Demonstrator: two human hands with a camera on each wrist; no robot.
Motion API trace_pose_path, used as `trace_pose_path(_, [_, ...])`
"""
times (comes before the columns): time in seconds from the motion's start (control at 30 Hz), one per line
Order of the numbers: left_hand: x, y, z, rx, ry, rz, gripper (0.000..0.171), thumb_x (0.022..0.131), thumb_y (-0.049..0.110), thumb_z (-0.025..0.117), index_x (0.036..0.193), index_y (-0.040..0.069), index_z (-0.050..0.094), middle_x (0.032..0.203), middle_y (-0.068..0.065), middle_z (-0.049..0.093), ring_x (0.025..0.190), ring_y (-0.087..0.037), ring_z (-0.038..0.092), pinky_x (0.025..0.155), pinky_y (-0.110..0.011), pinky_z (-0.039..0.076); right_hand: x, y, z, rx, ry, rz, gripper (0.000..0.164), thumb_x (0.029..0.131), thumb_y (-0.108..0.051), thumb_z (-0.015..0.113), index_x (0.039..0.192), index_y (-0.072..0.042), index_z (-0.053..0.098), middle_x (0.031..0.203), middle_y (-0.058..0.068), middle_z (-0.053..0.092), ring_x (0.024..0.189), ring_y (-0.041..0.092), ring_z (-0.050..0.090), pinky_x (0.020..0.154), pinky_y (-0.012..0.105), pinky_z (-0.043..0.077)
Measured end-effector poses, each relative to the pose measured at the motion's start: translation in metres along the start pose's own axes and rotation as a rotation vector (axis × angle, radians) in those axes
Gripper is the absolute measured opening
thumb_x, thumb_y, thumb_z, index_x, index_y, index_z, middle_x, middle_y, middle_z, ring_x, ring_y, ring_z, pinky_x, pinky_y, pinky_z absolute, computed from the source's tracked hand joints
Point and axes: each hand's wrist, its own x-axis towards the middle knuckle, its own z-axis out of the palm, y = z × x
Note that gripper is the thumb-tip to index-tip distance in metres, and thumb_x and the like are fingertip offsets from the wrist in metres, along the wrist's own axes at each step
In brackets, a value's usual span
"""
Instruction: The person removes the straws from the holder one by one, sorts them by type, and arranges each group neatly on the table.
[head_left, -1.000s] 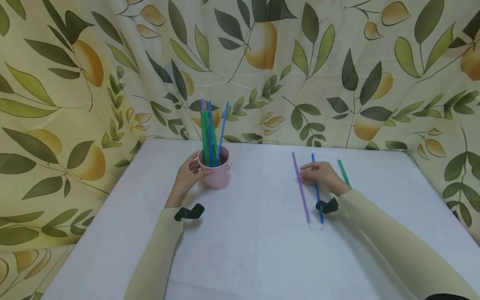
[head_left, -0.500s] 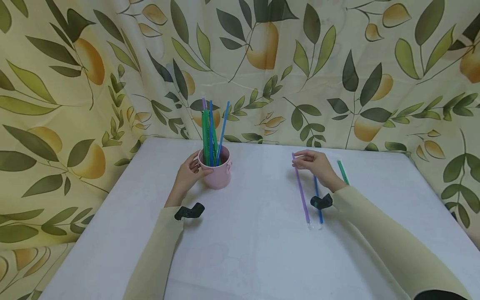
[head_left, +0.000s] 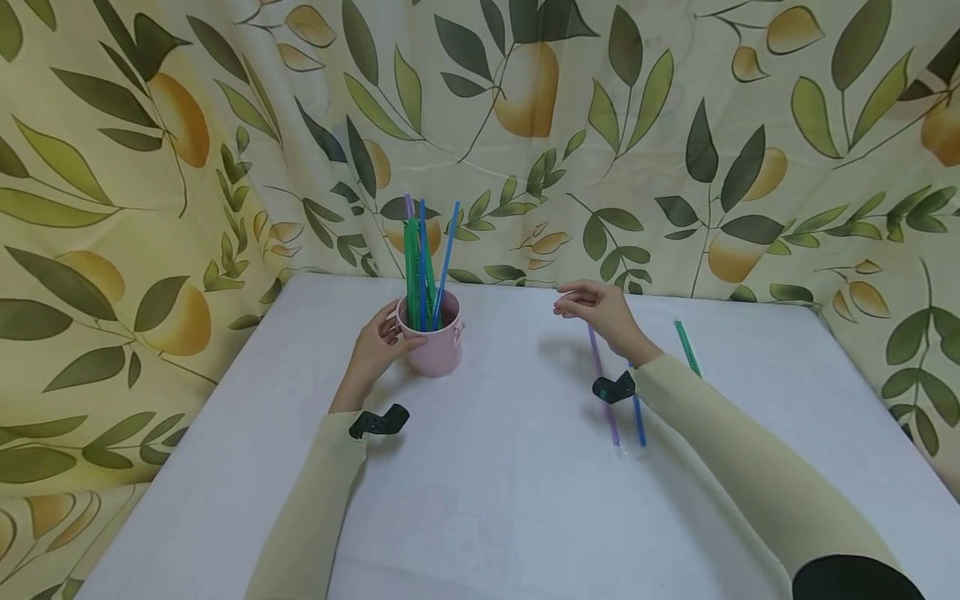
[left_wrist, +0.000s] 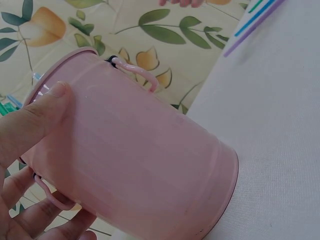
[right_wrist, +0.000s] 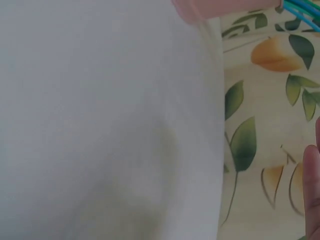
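Observation:
My left hand [head_left: 378,354] grips a small pink bucket [head_left: 435,357] by its rim, with the thumb over the near side and the fingers beside a handle [left_wrist: 55,197]. Green straws [head_left: 412,267], blue straws [head_left: 450,254] and a purple straw [head_left: 408,204] stand upright in it. My right hand [head_left: 603,315] hovers over the table to the bucket's right, fingers loosely bent, holding nothing visible. Beneath its wrist lie a purple straw [head_left: 596,352] and a blue straw [head_left: 640,423], partly hidden by the arm. Farther right rests a green straw [head_left: 687,348]. At the right wrist view's edge a fingertip [right_wrist: 311,170] shows.
A white-covered table [head_left: 480,500] fills the foreground. Behind it and at the left hangs a curtain [head_left: 525,183] printed with leaves and fruit. Each wrist carries a black mount, the left mount [head_left: 378,423] and the right mount [head_left: 613,388].
From over the straws, my right hand has moved up and to the left, past the purple straw's far end. The three straws lie where they were. My left hand and the bucket stay still.

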Motion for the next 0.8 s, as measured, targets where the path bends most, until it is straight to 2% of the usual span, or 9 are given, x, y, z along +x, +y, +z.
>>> trace_pose_path(0.2, [-0.001,0.001,-0.001,-0.011,-0.004,0.008,0.081,0.079,0.029,0.076,0.147,0.024,0.031,0.15,-0.006,0.038,0.138,-0.025,0.038,0.111,-0.04,0.037,0.017,-0.018,0.018,0.008,-0.021,-0.018,0.035,0.087,-0.006,0.065,0.117,0.009,0.057,0.08,-0.014,0.068,0.075,0.001,0.067,0.073,0.016,0.057])
trace_pose_path(0.43, [0.001,-0.001,0.0,-0.011,-0.005,0.004,0.081,0.079,0.029,0.075,0.147,0.024,0.031,0.15,-0.006,0.038,0.138,-0.025,0.038,0.111,-0.041,0.038,0.038,-0.038,0.039,0.013,-0.025,0.013,0.036,0.087,-0.01,0.066,0.118,0.006,0.059,0.083,-0.011,0.068,0.078,0.004,0.067,0.075,0.017,0.057])
trace_pose_path(0.6, [0.002,-0.002,0.0,-0.01,-0.002,0.008,0.081,0.08,0.028,0.075,0.147,0.023,0.03,0.15,-0.006,0.038,0.137,-0.026,0.038,0.111,-0.042,0.038,0.05,-0.054,0.056,0.035,-0.028,0.04,0.033,0.086,-0.009,0.066,0.116,0.003,0.061,0.09,-0.003,0.07,0.08,0.009,0.068,0.076,0.019,0.057])
trace_pose_path(0.8, [0.001,-0.001,-0.001,-0.012,-0.001,0.026,0.08,0.079,0.028,0.075,0.147,0.022,0.032,0.149,-0.007,0.039,0.136,-0.026,0.039,0.111,-0.042,0.038,0.06,-0.072,0.079,0.048,-0.035,0.067,0.029,0.086,-0.01,0.067,0.113,0.001,0.063,0.096,0.007,0.072,0.084,0.014,0.07,0.082,0.028,0.058])
